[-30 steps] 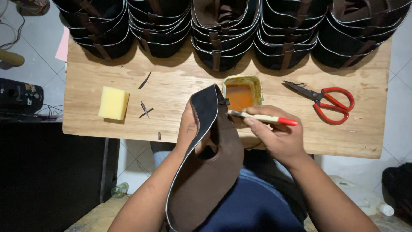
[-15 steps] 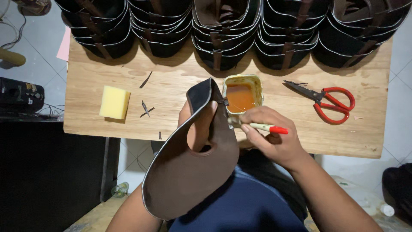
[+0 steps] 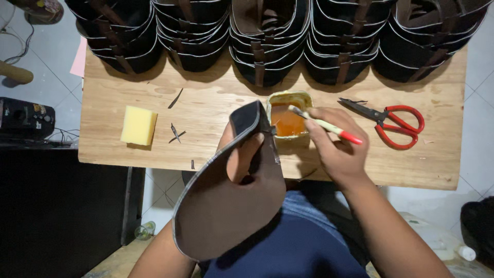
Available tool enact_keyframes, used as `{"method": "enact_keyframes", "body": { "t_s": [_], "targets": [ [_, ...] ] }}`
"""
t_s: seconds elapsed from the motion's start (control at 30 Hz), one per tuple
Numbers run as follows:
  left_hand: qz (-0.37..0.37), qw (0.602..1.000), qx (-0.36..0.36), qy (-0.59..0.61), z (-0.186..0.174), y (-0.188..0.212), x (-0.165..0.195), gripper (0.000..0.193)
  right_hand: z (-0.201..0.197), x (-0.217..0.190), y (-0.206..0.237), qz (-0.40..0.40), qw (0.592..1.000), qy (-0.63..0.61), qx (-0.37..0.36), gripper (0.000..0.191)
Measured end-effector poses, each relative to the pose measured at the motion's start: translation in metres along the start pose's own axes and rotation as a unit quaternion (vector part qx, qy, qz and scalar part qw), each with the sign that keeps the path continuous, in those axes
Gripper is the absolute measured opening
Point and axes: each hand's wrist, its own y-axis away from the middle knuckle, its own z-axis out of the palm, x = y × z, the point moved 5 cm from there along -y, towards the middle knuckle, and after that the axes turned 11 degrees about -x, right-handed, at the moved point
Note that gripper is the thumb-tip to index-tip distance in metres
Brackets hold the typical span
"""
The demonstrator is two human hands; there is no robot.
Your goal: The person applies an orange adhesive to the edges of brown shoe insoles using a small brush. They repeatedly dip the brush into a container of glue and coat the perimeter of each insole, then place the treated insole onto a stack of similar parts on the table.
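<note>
Dipped now into the orange glue tub [image 3: 289, 119] beside the left hand [image 3: 242, 154] (gripping the brown leather piece [image 3: 226, 206]), the brush [image 3: 324, 125], pinched by the right hand [image 3: 337, 149], reloads.

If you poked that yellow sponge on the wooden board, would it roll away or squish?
Probably squish: the yellow sponge looks soft and foamy, so it is likely very light. It lies flat on the wooden board and has a blocky shape, so it would more likely slide than roll or tip.

One sponge [image 3: 138, 125] — one scissors [image 3: 391, 121]
</note>
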Motion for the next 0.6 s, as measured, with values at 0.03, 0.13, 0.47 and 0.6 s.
{"method": "enact_keyframes", "body": {
  "t_s": [0.03,0.13,0.47,0.6],
  "targets": [
    [0.003,0.998,-0.010,-0.055,-0.009,-0.001,0.006,0.030,-0.002,0.000,0.002,-0.001,1.000,0.009,0.004,0.020],
    [-0.171,0.967,-0.021,0.188,-0.004,-0.006,-0.014,0.030,-0.003,0.001,0.012,0.022,1.000,0.001,0.001,0.018],
    [-0.146,0.855,0.111,0.484,0.085,0.009,-0.098,0.053,0.018,0.024,0.035,0.114,0.983,-0.143,-0.019,0.026],
    [-0.091,0.884,0.137,0.438,0.079,0.007,-0.090,0.053,0.022,0.023,0.037,0.136,0.979,-0.148,-0.040,0.017]
  ]
}}
